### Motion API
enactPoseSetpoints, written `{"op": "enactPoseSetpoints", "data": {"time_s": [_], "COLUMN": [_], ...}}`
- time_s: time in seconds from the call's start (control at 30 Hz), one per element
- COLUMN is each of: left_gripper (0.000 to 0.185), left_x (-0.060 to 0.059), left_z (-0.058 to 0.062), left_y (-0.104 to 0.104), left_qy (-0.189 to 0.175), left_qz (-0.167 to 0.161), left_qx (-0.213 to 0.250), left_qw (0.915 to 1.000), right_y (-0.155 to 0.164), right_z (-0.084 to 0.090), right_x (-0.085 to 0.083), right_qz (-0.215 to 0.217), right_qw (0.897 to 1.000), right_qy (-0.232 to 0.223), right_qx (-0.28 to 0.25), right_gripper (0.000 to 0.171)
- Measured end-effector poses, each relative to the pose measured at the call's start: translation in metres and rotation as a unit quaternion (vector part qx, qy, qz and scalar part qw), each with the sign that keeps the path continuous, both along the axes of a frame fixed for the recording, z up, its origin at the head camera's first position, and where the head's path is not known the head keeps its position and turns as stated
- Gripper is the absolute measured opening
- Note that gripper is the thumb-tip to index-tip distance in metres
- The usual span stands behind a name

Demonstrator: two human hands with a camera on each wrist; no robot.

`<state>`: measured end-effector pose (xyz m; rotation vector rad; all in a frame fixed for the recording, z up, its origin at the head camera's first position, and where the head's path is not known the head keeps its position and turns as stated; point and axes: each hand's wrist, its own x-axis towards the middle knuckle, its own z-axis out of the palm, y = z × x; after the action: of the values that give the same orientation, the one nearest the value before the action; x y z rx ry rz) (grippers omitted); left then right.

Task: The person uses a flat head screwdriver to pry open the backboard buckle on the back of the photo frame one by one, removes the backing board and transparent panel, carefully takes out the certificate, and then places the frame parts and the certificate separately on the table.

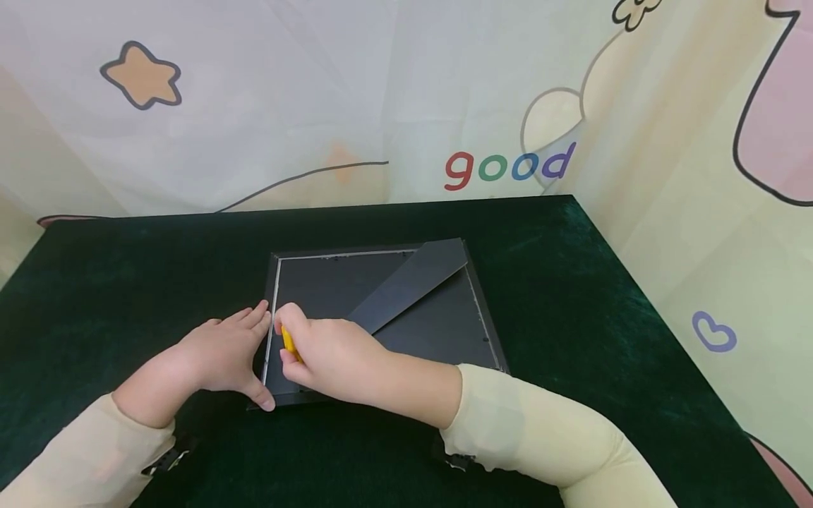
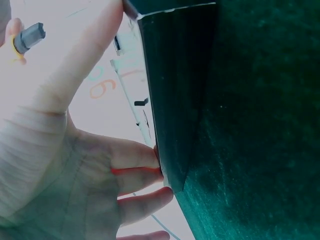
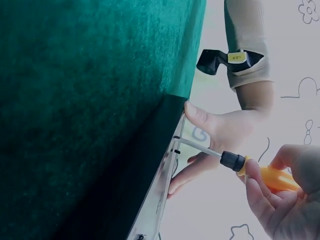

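Yellow screwdriver [image 1: 289, 343] tip at frame [image 1: 381, 310] left edge.

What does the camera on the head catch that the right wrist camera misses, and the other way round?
Only the head view shows the whole picture frame lying back-up on the green cloth, its stand flap and the backdrop's "good". Only the right wrist view shows the screwdriver's metal shaft reaching the frame's edge. Both show the left hand on that edge and the right hand gripping the yellow-handled screwdriver.
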<state>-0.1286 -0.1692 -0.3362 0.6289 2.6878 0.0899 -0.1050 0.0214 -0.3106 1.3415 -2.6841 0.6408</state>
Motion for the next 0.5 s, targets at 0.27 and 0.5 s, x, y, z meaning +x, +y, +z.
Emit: {"op": "enactPoseSetpoints", "data": {"time_s": [0.27, 0.5], "left_gripper": [0.124, 0.125], "left_x": [0.0, 0.0], "left_z": [0.002, 0.002], "left_y": [0.001, 0.001], "left_qy": [0.0, -0.005], "left_qz": [0.001, 0.005], "left_qx": [0.0, -0.003], "left_qw": [1.0, 1.0], "right_y": [0.004, 0.013], "right_z": [0.0, 0.0], "right_x": [0.005, -0.005], "right_qz": [0.011, 0.017], "right_qw": [1.0, 0.996], "right_qy": [0.006, -0.078], "right_qx": [-0.004, -0.035], "right_gripper": [0.025, 0.028]}}
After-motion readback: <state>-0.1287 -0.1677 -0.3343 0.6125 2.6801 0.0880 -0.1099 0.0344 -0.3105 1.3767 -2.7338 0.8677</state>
